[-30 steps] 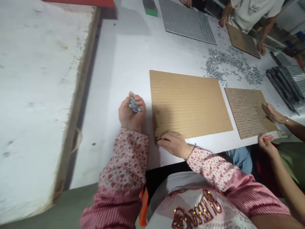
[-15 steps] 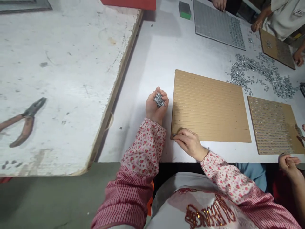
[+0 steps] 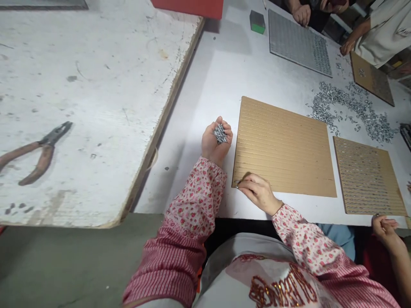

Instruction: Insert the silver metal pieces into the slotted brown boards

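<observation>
Cupped palm up, my left hand (image 3: 215, 143) holds a small heap of shiny silver metal pieces (image 3: 220, 134), its fingers curled around them. It is just left of a brown corrugated cardboard sheet (image 3: 282, 145) lying flat on the white table. At the sheet's near left corner, my right hand (image 3: 258, 192) has thumb and fingertips pinched together on one small silver piece (image 3: 238, 185). The fingers partly hide this piece, and I cannot tell whether it touches the cardboard.
Loose silver pieces (image 3: 353, 107) spread beyond the sheet. A second ridged board (image 3: 362, 175) lies at right, near another person's hand (image 3: 383, 226). A grey board (image 3: 298, 42) and a grey-green block (image 3: 257, 22) are farther back. Pliers (image 3: 48, 145) rest on the worn white board (image 3: 96, 107).
The view has shifted slightly, moving the table and boards in the picture. My right hand remains pinched at the sheet's corner; my left still cups the silver pieces.
</observation>
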`<action>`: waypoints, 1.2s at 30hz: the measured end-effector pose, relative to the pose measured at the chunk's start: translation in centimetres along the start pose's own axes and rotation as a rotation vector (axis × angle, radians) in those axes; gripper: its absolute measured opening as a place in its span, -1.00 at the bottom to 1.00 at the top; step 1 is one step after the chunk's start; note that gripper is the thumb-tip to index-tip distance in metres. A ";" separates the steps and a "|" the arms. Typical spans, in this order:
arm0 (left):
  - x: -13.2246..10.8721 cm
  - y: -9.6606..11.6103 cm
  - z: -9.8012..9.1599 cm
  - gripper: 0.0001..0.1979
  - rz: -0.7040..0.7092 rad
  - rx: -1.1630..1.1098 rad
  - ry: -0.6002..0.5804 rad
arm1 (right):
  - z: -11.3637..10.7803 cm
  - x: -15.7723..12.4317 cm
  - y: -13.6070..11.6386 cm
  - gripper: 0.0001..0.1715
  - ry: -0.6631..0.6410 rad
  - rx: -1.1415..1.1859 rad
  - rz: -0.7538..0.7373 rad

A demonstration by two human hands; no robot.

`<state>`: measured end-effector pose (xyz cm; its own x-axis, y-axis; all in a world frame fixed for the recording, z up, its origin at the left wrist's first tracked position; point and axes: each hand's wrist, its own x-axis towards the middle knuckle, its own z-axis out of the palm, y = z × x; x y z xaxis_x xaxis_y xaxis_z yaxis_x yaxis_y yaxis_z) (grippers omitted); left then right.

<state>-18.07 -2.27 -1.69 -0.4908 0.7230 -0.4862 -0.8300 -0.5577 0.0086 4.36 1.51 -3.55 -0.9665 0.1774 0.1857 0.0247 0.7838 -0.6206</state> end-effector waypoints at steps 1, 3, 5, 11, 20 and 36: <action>0.0 0.0 0.0 -0.73 -0.003 -0.007 -0.004 | 0.1 0.0 0.0 -0.80 0.004 -0.012 0.000; 0.0 -0.1 -0.1 -0.74 -0.015 -0.021 -0.019 | 0.3 0.0 0.0 -0.79 0.008 -0.025 -0.001; 0.1 -0.1 -0.1 -0.74 -0.028 -0.032 -0.029 | 0.3 0.0 -0.1 -0.79 0.016 -0.033 -0.009; 0.1 -0.4 -0.1 -0.74 -0.054 -0.013 -0.008 | 0.5 0.0 -0.1 -0.80 0.037 -0.060 -0.019; 0.1 -0.8 -0.1 -0.79 -0.060 -0.002 0.001 | 0.8 0.0 -0.1 -0.80 0.033 -0.034 0.011; -0.8 -2.2 -0.5 -0.82 -0.097 0.033 0.011 | -1.0 10.5 1.1 -0.84 0.249 0.072 0.219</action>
<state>-15.74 -1.85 -1.78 -0.4052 0.7683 -0.4955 -0.8817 -0.4718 -0.0105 -5.53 4.85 -1.53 -0.8480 0.4835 0.2172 0.1975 0.6684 -0.7171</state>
